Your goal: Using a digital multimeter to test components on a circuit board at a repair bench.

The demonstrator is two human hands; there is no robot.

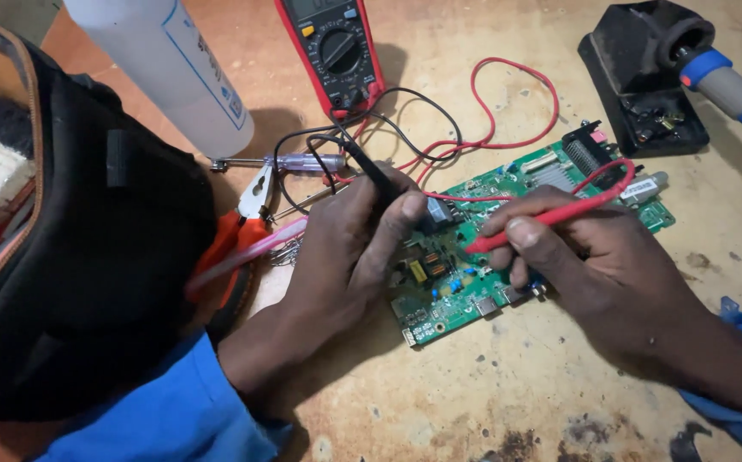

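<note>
**Both probes down on green board**

Green circuit board (508, 257) lies flat on the worn wooden bench (508, 376), long axis diagonal: near-left corner toward the camera, far-right end with the connectors pointing up-right toward the black soldering-iron stand (636, 94). Board sits between and under both hands, middle exposed.

Right hand (593, 274) pinches the red probe (550, 218) like a pen, thumb and fingers closed on the shaft. Probe axis runs up-right to down-left, tip pointing down-left onto the board's centre, just beside the yellow and orange components. Its red lead loops back over the board's far end.

Left hand (345, 248) is closed on the black probe (371, 175), fingers curled over it at the board's left edge. Probe axis runs from upper-left down toward the board; tip hidden by the fingers, can't tell the contact point.

Both leads run back to the red multimeter (332, 51) at the top, well apart from the board.

Left of the left hand: orange-handled pliers (247, 227), a clear-handled screwdriver (298, 162), a white plastic bottle (165, 68), a black bag (71, 257). Blue-handled soldering iron (730, 90) rests in the stand.
</note>
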